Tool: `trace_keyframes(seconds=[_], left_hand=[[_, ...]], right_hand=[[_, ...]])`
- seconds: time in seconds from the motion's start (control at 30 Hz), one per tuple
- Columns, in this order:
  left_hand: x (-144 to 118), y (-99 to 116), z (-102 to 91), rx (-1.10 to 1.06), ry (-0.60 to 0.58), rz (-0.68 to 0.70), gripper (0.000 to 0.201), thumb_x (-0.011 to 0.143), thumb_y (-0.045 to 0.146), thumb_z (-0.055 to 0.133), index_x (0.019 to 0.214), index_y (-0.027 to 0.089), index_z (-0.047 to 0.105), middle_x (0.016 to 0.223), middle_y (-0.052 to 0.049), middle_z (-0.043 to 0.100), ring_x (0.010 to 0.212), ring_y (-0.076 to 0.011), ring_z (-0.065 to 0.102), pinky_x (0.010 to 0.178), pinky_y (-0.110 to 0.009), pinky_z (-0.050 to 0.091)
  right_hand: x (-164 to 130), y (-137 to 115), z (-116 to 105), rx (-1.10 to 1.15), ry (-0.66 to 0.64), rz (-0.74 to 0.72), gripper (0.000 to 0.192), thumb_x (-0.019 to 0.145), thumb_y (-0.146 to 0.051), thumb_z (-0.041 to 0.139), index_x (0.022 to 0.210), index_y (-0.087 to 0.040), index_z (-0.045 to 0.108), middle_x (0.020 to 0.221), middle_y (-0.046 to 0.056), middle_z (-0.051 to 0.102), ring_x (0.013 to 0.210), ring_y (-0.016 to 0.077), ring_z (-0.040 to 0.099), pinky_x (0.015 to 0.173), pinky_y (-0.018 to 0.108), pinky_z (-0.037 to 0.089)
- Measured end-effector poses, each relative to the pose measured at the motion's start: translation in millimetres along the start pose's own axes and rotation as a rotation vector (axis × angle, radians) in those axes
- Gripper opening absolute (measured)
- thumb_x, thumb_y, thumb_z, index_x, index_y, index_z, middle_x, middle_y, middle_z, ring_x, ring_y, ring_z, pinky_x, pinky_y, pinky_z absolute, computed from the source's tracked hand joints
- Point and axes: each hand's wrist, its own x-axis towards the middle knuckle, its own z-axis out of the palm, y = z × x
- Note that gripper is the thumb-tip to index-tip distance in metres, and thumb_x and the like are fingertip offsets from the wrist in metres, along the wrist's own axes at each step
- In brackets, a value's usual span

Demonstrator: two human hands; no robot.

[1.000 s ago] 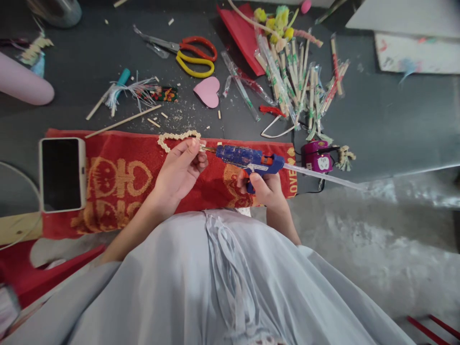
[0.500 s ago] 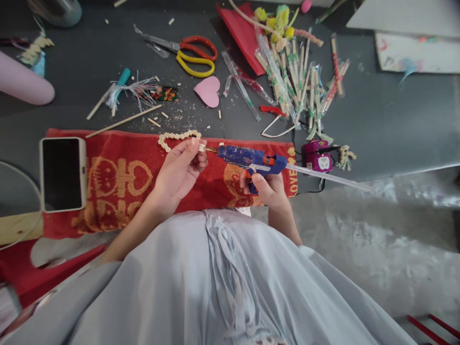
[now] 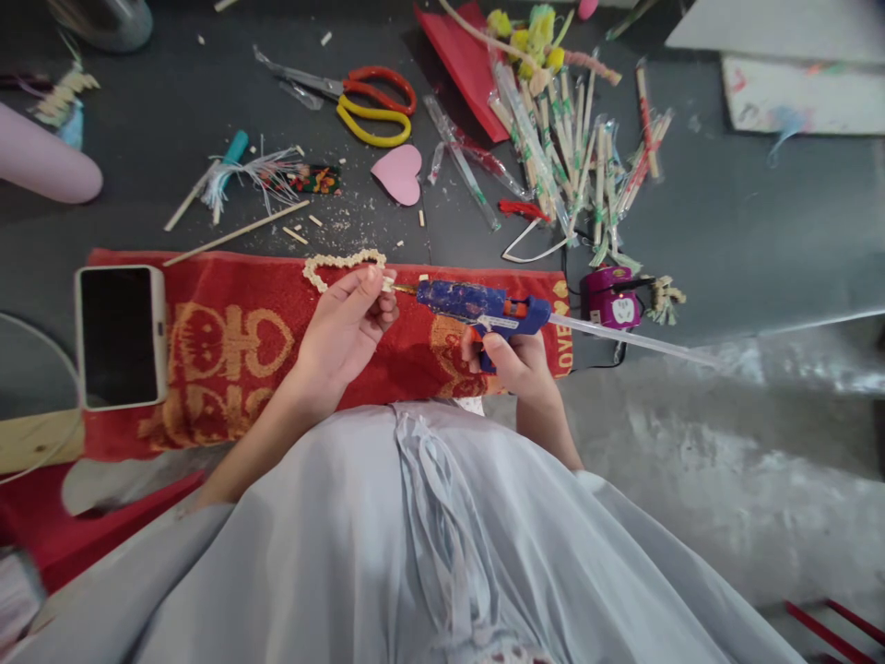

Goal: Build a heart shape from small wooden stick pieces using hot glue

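Over a red towel (image 3: 415,360), my left hand (image 3: 349,323) pinches the end of a cream-coloured, bumpy chain of small wooden pieces (image 3: 338,260), which curves away above the fingers. My right hand (image 3: 515,361) is wrapped round the handle of a blue glue gun (image 3: 463,300). Its metal nozzle points left and meets, or nearly meets, the piece at my left fingertips; contact cannot be made out. A long clear glue stick (image 3: 636,341) sticks out of the gun's back. One small wooden piece (image 3: 423,277) lies on the towel's upper edge near the nozzle.
A phone (image 3: 120,337) lies on the towel's left end. Beyond are scissors (image 3: 377,106), a pink heart (image 3: 398,174), a thin stick (image 3: 235,235) and wooden crumbs. Wrapped chopsticks (image 3: 553,138) are heaped at the back right. A purple socket block (image 3: 612,300) stands near the table edge.
Almost nothing differs. The glue gun has shifted very slightly left, and both hands keep their grips. The whole view has moved a little.
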Motion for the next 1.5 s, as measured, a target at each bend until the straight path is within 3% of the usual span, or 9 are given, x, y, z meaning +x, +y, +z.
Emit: trace_keyframes(seconds=[0.73,1.23,1.37,1.43,1.5], left_hand=[[-3,-1,1.0,0.043,0.011,0.02,0.02,0.089,0.024,0.074,0.073,0.017,0.066,0.064,0.003,0.056,0.059,-0.0044,0.054,0.057,-0.014,0.046],[2,-4,-5.0,0.009,-0.006,0.031,0.017,0.086,0.025,0.078,0.076,0.016,0.067,0.066,0.004,0.058,0.058,-0.0027,0.054,0.056,-0.012,0.046],[6,-5,-12.1,0.022,0.029,0.052,0.018,0.085,0.025,0.078,0.075,0.017,0.066,0.067,0.004,0.059,0.058,-0.0024,0.054,0.058,-0.012,0.047],[8,-6,-17.8,0.008,0.049,0.071,0.019,0.083,0.024,0.08,0.074,0.017,0.065,0.069,0.004,0.06,0.059,-0.0021,0.054,0.058,-0.012,0.047],[10,-7,-24.4,-0.007,0.062,0.084,0.021,0.08,0.024,0.083,0.074,0.017,0.064,0.07,0.005,0.06,0.06,-0.002,0.055,0.059,-0.012,0.047]], right_hand=[[-1,-1,2,0.048,-0.01,-0.045,0.042,0.095,-0.057,0.053,0.075,-0.021,0.062,0.067,-0.001,0.061,0.052,0.01,0.056,0.05,0.025,0.045],[-4,6,-4,-0.039,0.006,-0.029,0.045,0.095,-0.059,0.05,0.074,-0.022,0.063,0.064,-0.001,0.062,0.052,0.0109,0.054,0.051,0.026,0.046],[4,8,-15,-0.345,0.138,-0.059,0.041,0.094,-0.058,0.051,0.078,-0.023,0.062,0.066,0.001,0.062,0.056,0.0146,0.055,0.057,0.029,0.048],[14,11,-22,-0.629,0.225,-0.098,0.034,0.092,-0.055,0.055,0.101,-0.023,0.065,0.087,0.006,0.071,0.077,0.0222,0.066,0.072,0.036,0.054],[24,17,-28,-0.869,0.233,-0.093,0.04,0.094,-0.047,0.053,0.124,-0.021,0.058,0.113,0.013,0.07,0.101,0.0295,0.067,0.089,0.045,0.054]])
